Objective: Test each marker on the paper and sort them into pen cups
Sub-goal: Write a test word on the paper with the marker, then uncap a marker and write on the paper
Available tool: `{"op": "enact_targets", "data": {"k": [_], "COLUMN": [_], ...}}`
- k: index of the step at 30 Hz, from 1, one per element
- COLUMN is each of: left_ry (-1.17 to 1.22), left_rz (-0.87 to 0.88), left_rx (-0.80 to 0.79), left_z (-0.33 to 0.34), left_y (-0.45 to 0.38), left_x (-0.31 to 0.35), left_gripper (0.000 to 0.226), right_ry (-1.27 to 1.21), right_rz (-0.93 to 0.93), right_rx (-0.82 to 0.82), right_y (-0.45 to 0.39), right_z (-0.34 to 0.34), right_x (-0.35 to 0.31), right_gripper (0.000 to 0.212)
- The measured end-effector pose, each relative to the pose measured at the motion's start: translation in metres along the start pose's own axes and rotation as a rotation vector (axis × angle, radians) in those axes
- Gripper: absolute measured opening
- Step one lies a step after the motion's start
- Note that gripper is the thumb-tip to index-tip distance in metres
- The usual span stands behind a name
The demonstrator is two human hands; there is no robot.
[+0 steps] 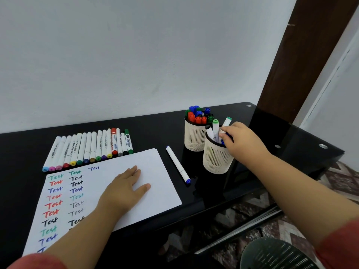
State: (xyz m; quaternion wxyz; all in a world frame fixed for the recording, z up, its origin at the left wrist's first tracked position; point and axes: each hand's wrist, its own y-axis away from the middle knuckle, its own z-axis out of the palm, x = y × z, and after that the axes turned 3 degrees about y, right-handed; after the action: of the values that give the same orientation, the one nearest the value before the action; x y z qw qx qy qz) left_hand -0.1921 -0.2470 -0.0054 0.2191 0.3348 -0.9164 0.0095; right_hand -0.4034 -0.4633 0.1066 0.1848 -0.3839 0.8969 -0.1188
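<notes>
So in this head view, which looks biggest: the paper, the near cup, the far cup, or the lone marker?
1. Paper, clearly largest.
2. Near cup and far cup: they look alike; the near one only seems bigger, perhaps from nearness.
3. Lone marker, thinnest.

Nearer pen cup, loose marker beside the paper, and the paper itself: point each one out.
Nearer pen cup (216, 160), head view, on its slotted front wall.
Loose marker (177, 164), head view, on the middle of its white barrel.
Paper (155, 171), head view, on a bare patch right of the left hand.
</notes>
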Motion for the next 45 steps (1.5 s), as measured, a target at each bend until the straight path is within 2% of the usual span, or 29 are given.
{"op": "enact_targets", "data": {"k": [3,8,16,24,38,45], "left_ry": [0.006,-0.072,-0.043,-0.044,-0.009,0.000], "left_rz": [-0.006,-0.044,-0.060,-0.085,-0.001,0.020], "left_rx": [-0.003,0.028,-0.011,0.017,0.071,0.063], "left_z": [0.000,-0.004,-0.013,-0.030,-0.043,-0.044], "left_y": [0.000,0.007,0.011,0.010,0.005,0.002], "left_x": [-0.001,0.007,0.008,-0.025,-0.060,-0.062], "left_gripper": [0.069,0.070,0.070,0.068,0.065,0.065], "right_ry": [0.002,-0.004,0.026,-0.012,0.023,-0.036], "right_rz": [-0.014,-0.109,-0.346,-0.521,-0.453,-0.302], "right_rx": [0.013,0.129,0.059,-0.046,-0.469,-0.436], "right_y": [0.001,0.001,0.003,-0.016,-0.098,-0.101], "right_z": [-0.004,-0.019,-0.019,0.034,0.153,0.177], "right_x": [-0.001,-0.011,-0.059,-0.102,-0.172,-0.186], "right_gripper": [0.039,0.029,0.025,0.017,0.042,0.025]}}
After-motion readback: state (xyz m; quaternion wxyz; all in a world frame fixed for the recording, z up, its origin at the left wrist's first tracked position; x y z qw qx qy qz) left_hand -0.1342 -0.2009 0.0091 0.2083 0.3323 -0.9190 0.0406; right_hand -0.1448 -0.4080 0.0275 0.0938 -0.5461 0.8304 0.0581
